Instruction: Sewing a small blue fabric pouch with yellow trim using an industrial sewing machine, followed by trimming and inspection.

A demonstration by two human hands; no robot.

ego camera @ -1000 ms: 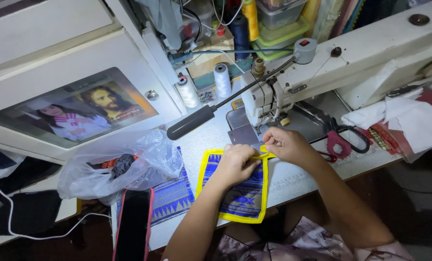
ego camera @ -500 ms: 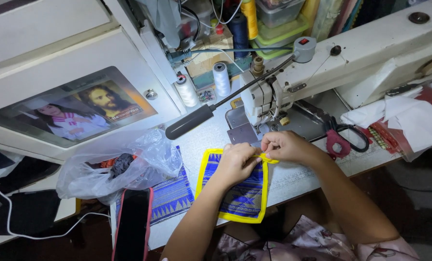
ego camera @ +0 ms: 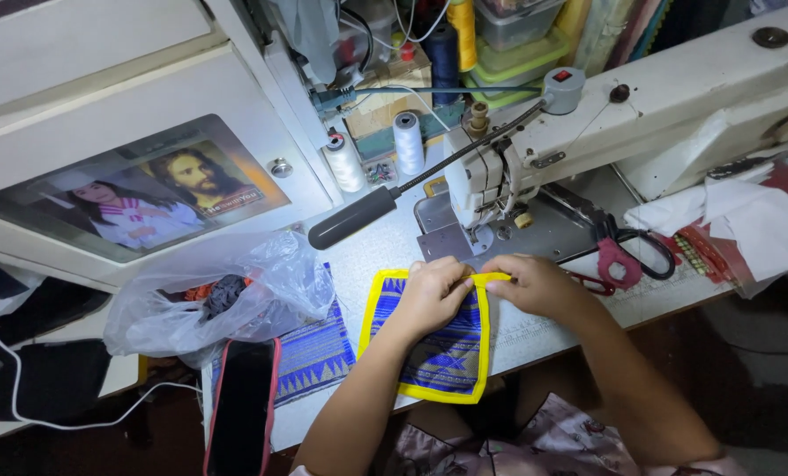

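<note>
A blue patterned cloth piece with yellow edging (ego camera: 442, 361) lies on the white sewing table (ego camera: 535, 330), just in front of the sewing machine (ego camera: 641, 123). My left hand (ego camera: 431, 295) rests on its upper part and pinches the yellow edging near the top edge. My right hand (ego camera: 535, 286) grips the same yellow edging at the top right corner, where a short yellow strip (ego camera: 491, 278) sticks out. Both hands sit close below the machine's presser foot (ego camera: 480, 236).
Red-handled scissors (ego camera: 627, 256) lie right of my right hand. A clear plastic bag (ego camera: 226, 295) of scraps, more blue patterned cloth (ego camera: 310, 357) and a dark phone (ego camera: 239, 410) sit at left. Thread spools (ego camera: 407, 141) stand behind; white cloth pieces (ego camera: 746, 220) lie at right.
My hands have shifted slightly on the top edge of the cloth piece. The cloth itself stays in place.
</note>
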